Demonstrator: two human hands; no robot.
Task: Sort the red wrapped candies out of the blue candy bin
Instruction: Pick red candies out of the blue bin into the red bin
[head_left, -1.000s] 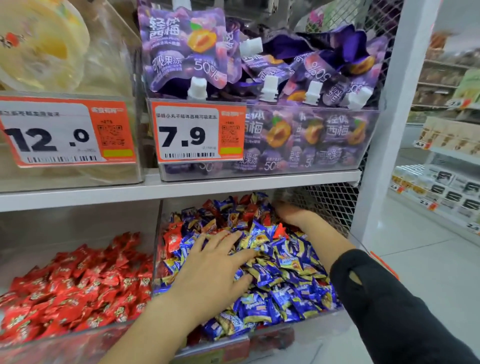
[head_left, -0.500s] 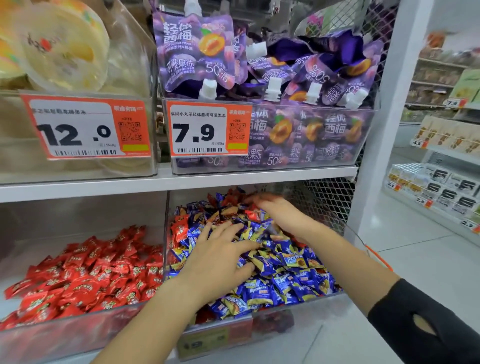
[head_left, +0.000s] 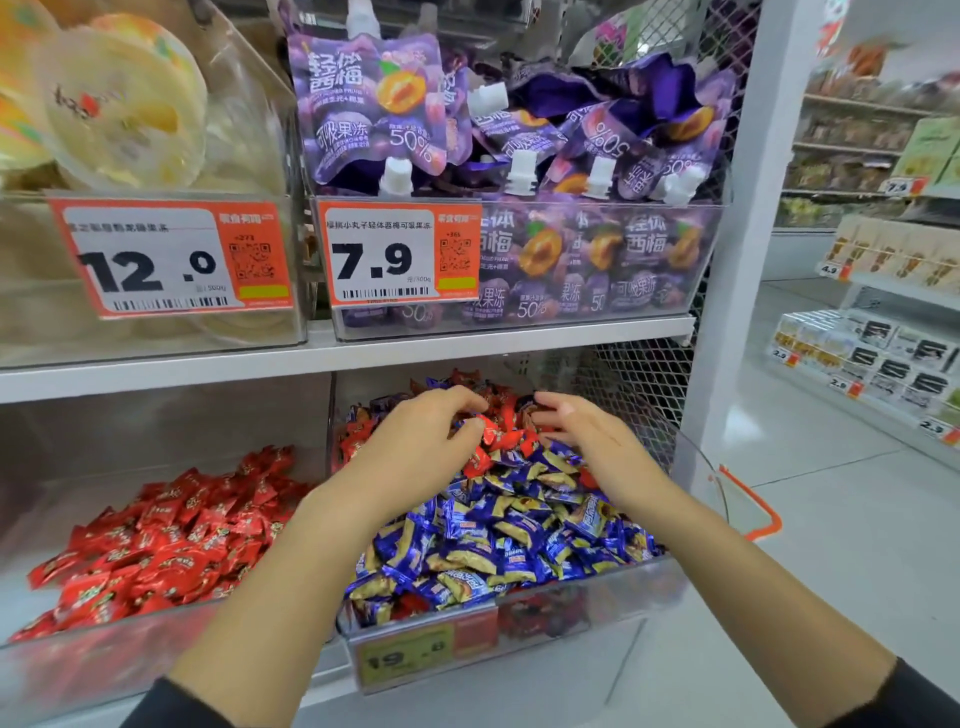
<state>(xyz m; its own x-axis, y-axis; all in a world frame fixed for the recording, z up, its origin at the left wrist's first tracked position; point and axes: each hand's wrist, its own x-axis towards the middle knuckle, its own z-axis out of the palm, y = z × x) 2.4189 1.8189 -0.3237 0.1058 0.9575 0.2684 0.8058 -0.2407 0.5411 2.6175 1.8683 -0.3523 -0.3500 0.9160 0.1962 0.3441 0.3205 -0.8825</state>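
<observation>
The left hand (head_left: 415, 452) reaches into the back half of the blue candy bin (head_left: 597, 613), its fingers curled down and its thumb and forefinger pinching a red wrapped candy (head_left: 491, 431) at the top of the pile. The right hand (head_left: 597, 447) sits just beside it, to the right, with fingers bent and their tips buried among the wrappers; whether it actually grips anything cannot be told. Both forearms are bare, with dark sleeves (head_left: 904, 699) showing at the bottom edge.

The red wrapped candies (head_left: 511, 415) cluster between and just behind the two hands, toward the bin's back wall, and a few more lie along its left wall. The blue candies (head_left: 498, 540) fill the front half up to the clear front wall, which carries a yellow price tag (head_left: 408, 657).

To the left, on the same lower shelf, a neighbouring clear bin (head_left: 104, 654) holds only red candies (head_left: 171, 540). On the shelf above, a bin of purple spouted pouches (head_left: 374, 104) stands over the blue bin with an orange tag reading 7.9 (head_left: 400, 254), and a bin of pale round tubs (head_left: 124, 104) sits at its left with a tag reading 12.0 (head_left: 166, 257).
</observation>
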